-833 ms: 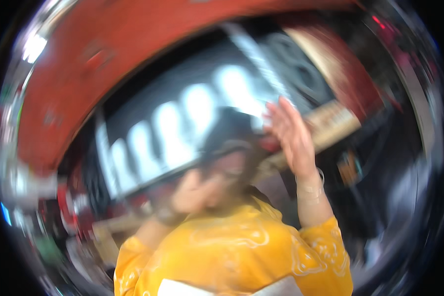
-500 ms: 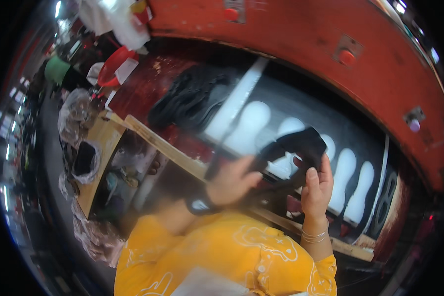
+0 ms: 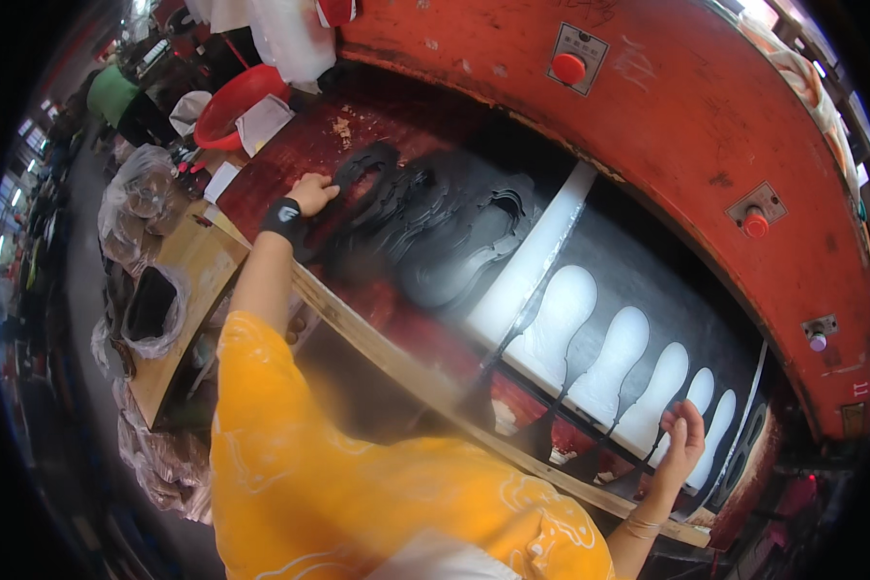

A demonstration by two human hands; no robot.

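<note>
- Out to your left goes the left hand [image 3: 311, 196], fingertips at the near edge of a black cut-out piece [image 3: 379, 158]; whether they pinch it or merely touch it, I cannot tell.
- That piece lies at the far left of the dark pile [image 3: 488, 237], on the red tabletop [image 3: 290, 166]; low and flat, it offers your fingers a rim, probably the handiest place to take it.
- Over on the other side, your right hand [image 3: 684, 440] hangs above the white sole shapes, fingers loosely curled, nothing visible in the palm; the raised pose seems to spare the surface below.
- Look at those white sole shapes [image 3: 614, 365]: five side by side on a black sheet [image 3: 648, 275], all slanting alike, likely to use the space well.
- Between the pile and the shapes runs a pale strip [image 3: 532, 266], apparently keeping the two areas apart.
- Black tails [image 3: 534, 437] hang over the front edge, near you, above the wooden rail [image 3: 377, 350].
- Beyond, the red machine beam [image 3: 686, 116] carries its red button [image 3: 568, 68] facing you, presumably for easy reach.
</note>
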